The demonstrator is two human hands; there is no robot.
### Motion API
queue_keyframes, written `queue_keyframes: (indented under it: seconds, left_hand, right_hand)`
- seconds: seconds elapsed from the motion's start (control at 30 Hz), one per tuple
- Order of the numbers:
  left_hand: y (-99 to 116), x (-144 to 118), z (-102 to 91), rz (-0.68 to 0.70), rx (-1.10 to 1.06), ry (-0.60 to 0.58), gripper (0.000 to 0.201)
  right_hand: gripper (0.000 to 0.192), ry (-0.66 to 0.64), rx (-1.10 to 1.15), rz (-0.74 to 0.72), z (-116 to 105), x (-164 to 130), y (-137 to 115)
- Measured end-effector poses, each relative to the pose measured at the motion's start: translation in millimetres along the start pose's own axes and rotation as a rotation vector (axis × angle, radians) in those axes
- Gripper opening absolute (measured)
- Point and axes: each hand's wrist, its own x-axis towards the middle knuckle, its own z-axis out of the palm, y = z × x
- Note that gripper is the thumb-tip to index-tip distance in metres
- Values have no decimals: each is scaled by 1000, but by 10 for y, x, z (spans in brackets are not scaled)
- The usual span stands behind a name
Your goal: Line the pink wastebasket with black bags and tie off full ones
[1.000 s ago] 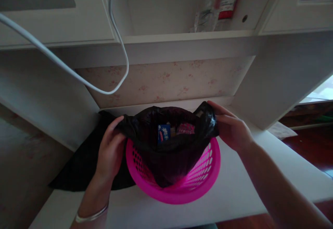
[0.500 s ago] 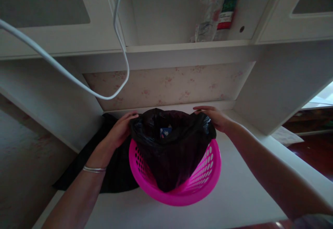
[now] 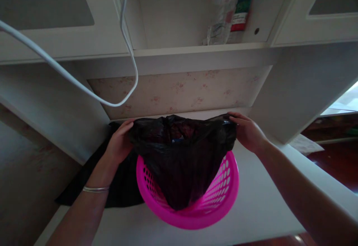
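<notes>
From the head view, your left hand (image 3: 119,145) and right hand (image 3: 247,132) each pinch an edge of the black bag (image 3: 181,156), which sits in the pink basket (image 3: 223,197) on the counter (image 3: 260,208). It looks soft, thin and light; grip the bunched rim.

we see bag (image 3: 181,160) in basket (image 3: 195,208) | basket on tabletop (image 3: 260,205) | cloth (image 3: 123,182) left of basket | cable (image 3: 84,85) above-left | bottles (image 3: 226,11) on shelf (image 3: 195,48) behind

No legible text, packages on shelf (image 3: 228,11) bear print too blurred
</notes>
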Motion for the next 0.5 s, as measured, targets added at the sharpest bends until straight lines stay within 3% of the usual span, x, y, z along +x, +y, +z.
queue_keyframes:
  seconds: [0.13, 0.3, 0.4, 0.5]
  left_hand:
    - [39, 88, 272, -91, 88, -75, 32]
    - [205, 122, 512, 36, 39, -13, 41]
    - [261, 76, 384, 144, -99, 58, 31]
    - [217, -26, 86, 243, -171, 54, 22]
  right_hand:
    - [35, -33, -130, 42, 205, 124, 56]
    - [32, -31, -135, -46, 477, 281, -62]
    - [34, 13, -54, -156, 395, 263, -139]
    - [33, 41, -6, -202, 118, 155, -121]
